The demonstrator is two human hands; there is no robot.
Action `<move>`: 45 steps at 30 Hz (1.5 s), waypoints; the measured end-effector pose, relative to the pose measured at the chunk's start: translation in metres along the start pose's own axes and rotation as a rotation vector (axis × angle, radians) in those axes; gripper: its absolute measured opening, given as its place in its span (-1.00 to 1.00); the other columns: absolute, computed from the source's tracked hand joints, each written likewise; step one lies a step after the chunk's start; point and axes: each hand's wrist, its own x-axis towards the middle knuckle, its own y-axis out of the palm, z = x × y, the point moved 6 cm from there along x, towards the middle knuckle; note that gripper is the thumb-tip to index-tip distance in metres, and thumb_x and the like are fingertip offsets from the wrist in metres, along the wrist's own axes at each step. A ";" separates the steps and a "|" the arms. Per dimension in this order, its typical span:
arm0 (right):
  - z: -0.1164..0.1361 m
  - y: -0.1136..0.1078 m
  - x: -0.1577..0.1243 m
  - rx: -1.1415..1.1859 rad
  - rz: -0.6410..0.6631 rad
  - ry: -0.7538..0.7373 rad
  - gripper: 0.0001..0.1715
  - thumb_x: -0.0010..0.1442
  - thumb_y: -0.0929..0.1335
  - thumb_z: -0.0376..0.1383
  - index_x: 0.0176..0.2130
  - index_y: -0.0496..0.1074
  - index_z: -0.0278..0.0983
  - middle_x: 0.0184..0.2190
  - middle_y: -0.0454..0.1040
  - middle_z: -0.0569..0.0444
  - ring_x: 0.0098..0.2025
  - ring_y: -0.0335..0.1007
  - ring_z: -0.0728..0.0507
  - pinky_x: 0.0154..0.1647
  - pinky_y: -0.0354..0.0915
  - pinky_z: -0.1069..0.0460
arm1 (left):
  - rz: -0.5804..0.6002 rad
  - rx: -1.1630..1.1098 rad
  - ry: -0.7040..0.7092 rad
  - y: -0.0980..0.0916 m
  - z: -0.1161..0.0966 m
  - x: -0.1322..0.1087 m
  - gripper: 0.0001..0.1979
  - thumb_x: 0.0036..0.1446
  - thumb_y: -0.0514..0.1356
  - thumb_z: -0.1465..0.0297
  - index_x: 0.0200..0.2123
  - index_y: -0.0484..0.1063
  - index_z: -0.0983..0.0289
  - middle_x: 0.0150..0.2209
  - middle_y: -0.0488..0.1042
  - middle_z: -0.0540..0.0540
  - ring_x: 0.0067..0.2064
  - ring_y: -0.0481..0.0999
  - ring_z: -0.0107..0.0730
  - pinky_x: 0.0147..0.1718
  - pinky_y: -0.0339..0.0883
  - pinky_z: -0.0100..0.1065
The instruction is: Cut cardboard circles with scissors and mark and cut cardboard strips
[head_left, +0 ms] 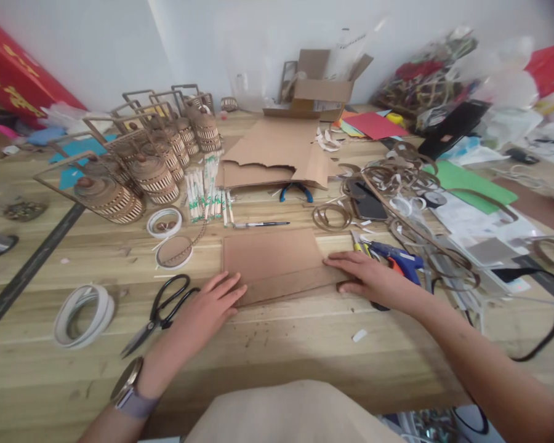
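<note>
A piece of brown cardboard (272, 251) lies flat on the table before me, with a narrow strip of cardboard (290, 284) along its near edge; whether that is a folded flap or a separate strip I cannot tell. My left hand (215, 303) rests on the near left corner, its fingers spread. At the strip's right end, my right hand (373, 278) has its fingers stretched out on the edge, the thumb a little apart. Black-handled scissors (154, 314) lie beside my left wrist. Just beyond my right hand is a blue glue gun (399, 258).
Woven lidded baskets with tall handles (154, 175) crowd the back left. A larger torn cardboard sheet (272, 147) lies behind a pen (265, 224) and blue-handled pliers (296, 194). White tape rolls (84, 315) sit at left. Brown strip coils (331, 216) and a phone (368, 200) lie right.
</note>
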 end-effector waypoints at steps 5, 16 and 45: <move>0.008 0.002 0.001 0.003 -0.082 -0.026 -0.52 0.33 0.28 -0.27 0.20 0.46 -0.22 0.11 0.47 -0.19 0.16 0.40 -0.33 0.20 0.35 -0.28 | 0.015 -0.079 0.009 -0.006 0.009 -0.001 -0.61 0.37 0.09 0.45 0.22 0.44 0.18 0.28 0.42 0.15 0.32 0.34 -0.18 0.24 0.35 -0.10; 0.014 0.002 0.001 0.021 -0.095 -0.021 -0.51 0.32 0.30 -0.30 0.20 0.46 -0.18 0.10 0.48 -0.17 0.17 0.38 -0.33 0.21 0.34 -0.29 | -0.025 -0.113 0.016 -0.012 0.008 0.003 -0.59 0.36 0.03 0.52 0.16 0.50 0.18 0.21 0.50 0.19 0.23 0.42 -0.15 0.17 0.43 -0.05; 0.016 0.007 -0.001 -0.005 -0.118 -0.028 -0.51 0.30 0.30 -0.32 0.19 0.48 -0.22 0.11 0.49 -0.18 0.17 0.38 -0.35 0.19 0.34 -0.32 | 0.003 -0.072 0.086 -0.009 0.007 0.001 -0.57 0.36 0.01 0.53 0.18 0.48 0.17 0.24 0.47 0.13 0.25 0.38 -0.17 0.19 0.41 -0.06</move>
